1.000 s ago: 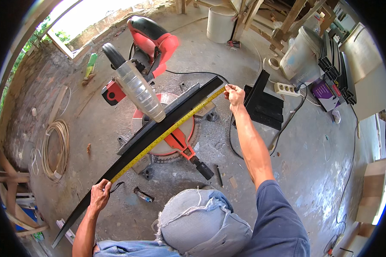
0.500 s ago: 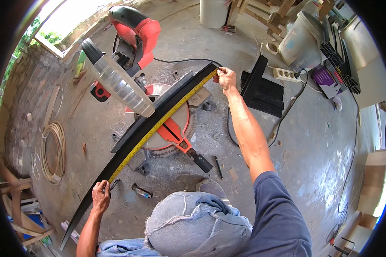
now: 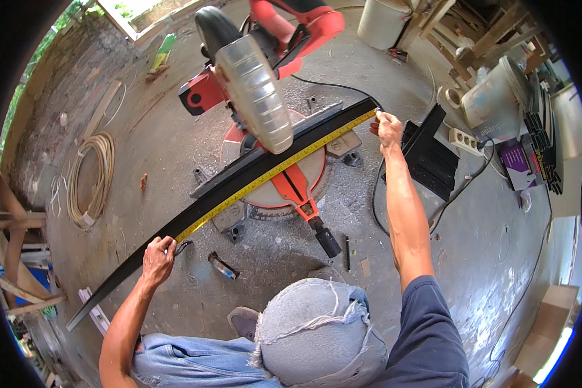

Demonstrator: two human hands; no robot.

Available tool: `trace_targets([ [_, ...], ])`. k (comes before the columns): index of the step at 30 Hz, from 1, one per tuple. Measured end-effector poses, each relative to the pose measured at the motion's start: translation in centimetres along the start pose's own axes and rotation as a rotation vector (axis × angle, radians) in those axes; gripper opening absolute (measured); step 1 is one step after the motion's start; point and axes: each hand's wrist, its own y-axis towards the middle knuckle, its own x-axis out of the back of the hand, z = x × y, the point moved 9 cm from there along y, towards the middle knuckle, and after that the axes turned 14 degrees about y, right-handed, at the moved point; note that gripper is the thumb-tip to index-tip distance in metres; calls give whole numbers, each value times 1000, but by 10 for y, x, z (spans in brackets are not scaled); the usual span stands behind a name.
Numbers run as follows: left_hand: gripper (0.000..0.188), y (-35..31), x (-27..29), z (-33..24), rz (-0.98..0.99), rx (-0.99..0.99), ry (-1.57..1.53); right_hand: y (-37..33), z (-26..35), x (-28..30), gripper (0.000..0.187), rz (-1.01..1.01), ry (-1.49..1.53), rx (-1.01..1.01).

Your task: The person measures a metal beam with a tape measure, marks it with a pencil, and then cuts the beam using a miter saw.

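A long black profile bar [image 3: 229, 189] lies across the base of a red miter saw [image 3: 295, 184], running from lower left to upper right. Along its near edge stretches the yellow blade of a tape measure [image 3: 275, 169]. My right hand [image 3: 388, 131] pinches the blade's end close to the bar's far right end. At the other end, my left hand [image 3: 158, 260] is closed round the tape measure, whose case is mostly hidden; a dark strap shows beside the fingers. The saw's clear blade guard [image 3: 255, 94] is raised behind the bar.
Right of the saw lie black profile pieces [image 3: 430, 155], a power strip [image 3: 464, 141] and a black cable. A pencil [image 3: 347, 252] and a small tool [image 3: 223, 266] are on the floor near me. Coiled hose [image 3: 92, 181] lies left; buckets [image 3: 495, 94] stand back right.
My view has shifted, so the saw and bar appear farther right. Both hands keep their hold at the two ends of the stretched tape; the bar still lies across the saw.
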Motion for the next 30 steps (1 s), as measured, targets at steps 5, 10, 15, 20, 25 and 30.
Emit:
trace_targets([
  [5,23,-1,1,5,4,13,-54,-121,49,1,20,88,-324,377],
  [10,24,-1,-1,10,13,25,-47,-278,-13,34,32,664,-1298,-44],
  [15,26,4,0,8,62,36,-43,-306,-38,64,34,693,-1366,-279],
  [20,27,4,0,8,88,33,-42,-299,-39,69,30,770,-1307,-136],
  [25,28,7,5,2,110,39,-66,-276,-8,36,17,586,-378,-377],
  [30,29,4,3,7,142,59,-59,-293,45,-126,19,910,-126,-157],
])
